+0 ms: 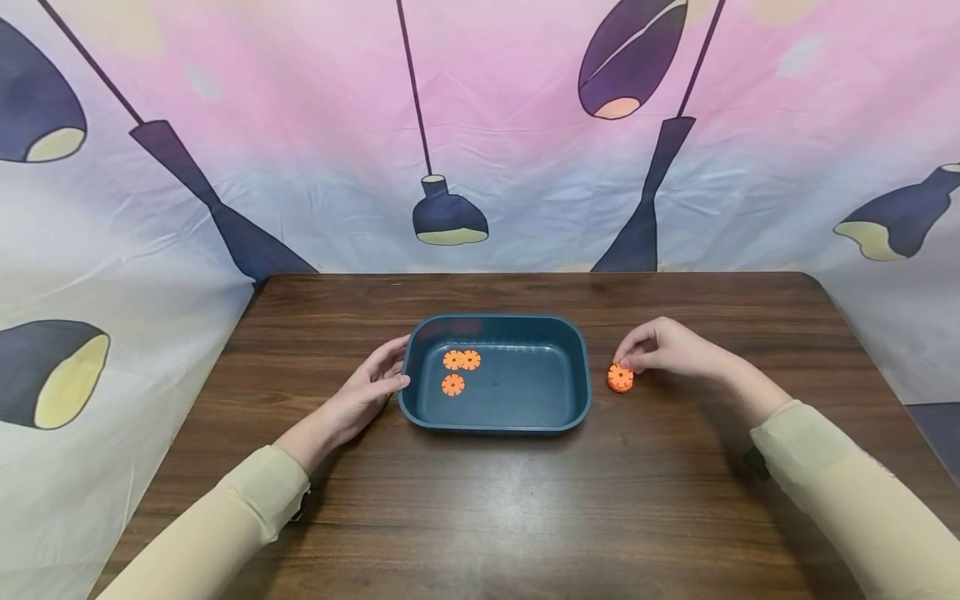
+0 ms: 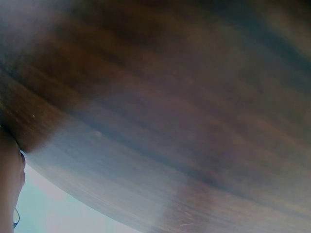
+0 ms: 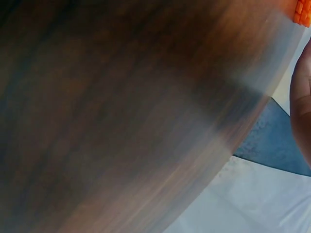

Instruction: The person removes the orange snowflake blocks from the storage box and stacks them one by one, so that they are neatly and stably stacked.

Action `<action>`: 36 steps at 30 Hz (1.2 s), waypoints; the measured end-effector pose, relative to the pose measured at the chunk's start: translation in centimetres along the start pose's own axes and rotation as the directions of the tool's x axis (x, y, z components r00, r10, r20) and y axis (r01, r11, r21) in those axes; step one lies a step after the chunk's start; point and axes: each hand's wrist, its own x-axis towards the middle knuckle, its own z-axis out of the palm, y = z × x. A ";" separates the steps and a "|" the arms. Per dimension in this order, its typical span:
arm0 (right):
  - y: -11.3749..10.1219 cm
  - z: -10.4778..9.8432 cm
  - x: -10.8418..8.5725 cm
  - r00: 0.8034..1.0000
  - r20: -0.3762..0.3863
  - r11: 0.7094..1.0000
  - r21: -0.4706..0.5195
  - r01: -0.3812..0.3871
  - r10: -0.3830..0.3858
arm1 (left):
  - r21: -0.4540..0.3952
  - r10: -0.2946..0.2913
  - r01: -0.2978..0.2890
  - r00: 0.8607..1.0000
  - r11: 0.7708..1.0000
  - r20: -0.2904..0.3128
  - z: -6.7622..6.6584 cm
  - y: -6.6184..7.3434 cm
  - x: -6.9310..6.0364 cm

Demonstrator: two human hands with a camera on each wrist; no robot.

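A dark blue-green tray (image 1: pixel 495 417) stands on the table, with three orange notched discs (image 1: pixel 452 385) lying in its left part, two of them touching or overlapping. My left hand (image 1: pixel 365 392) grips the tray's left rim, thumb on the edge. To the right of the tray, my right hand (image 1: pixel 667 348) pinches at a small stack of orange discs (image 1: pixel 620 378); whether the stack touches the table is unclear. In the right wrist view, part of the orange stack (image 3: pixel 303 12) shows at the top corner beside my right hand (image 3: pixel 302 102).
The brown wooden table (image 1: pixel 480 517) reaches back to a patterned cloth (image 1: pixel 345 108) with painted lamps. Only a small part of my left hand (image 2: pixel 9 179) shows at the left edge of the left wrist view.
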 end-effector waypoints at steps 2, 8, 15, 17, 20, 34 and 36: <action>0.1 0.0 0.0 1.000 -0.003 1.000 -0.003 -0.004 0.004 | -0.001 0.002 -0.002 1.000 1.000 0.000 0.0 0.0 0.0; 0.3 0.0 -0.1 1.000 -0.004 1.000 0.006 -0.021 0.021 | -0.001 0.004 -0.004 1.000 1.000 -0.003 0.0 0.0 0.0; 0.3 0.2 0.2 1.000 0.000 1.000 -0.003 -0.004 0.004 | 0.000 0.003 -0.003 1.000 1.000 0.000 0.1 0.1 0.0; 0.3 0.3 0.2 1.000 0.001 1.000 -0.004 0.004 -0.004 | 0.000 0.003 -0.003 1.000 1.000 -0.001 0.1 0.1 0.0; 0.3 0.3 0.2 1.000 0.006 1.000 0.001 0.009 -0.009 | -0.001 -0.002 0.002 1.000 1.000 -0.004 0.1 0.0 0.0; 0.0 0.2 0.3 1.000 -0.016 1.000 -0.024 -0.008 0.008 | 0.007 -0.016 0.016 1.000 1.000 -0.001 0.1 0.1 0.0; -0.3 0.1 0.4 0.999 -0.030 0.999 -0.036 -0.016 0.015 | 0.007 -0.016 0.016 1.000 1.000 -0.003 0.1 0.1 0.0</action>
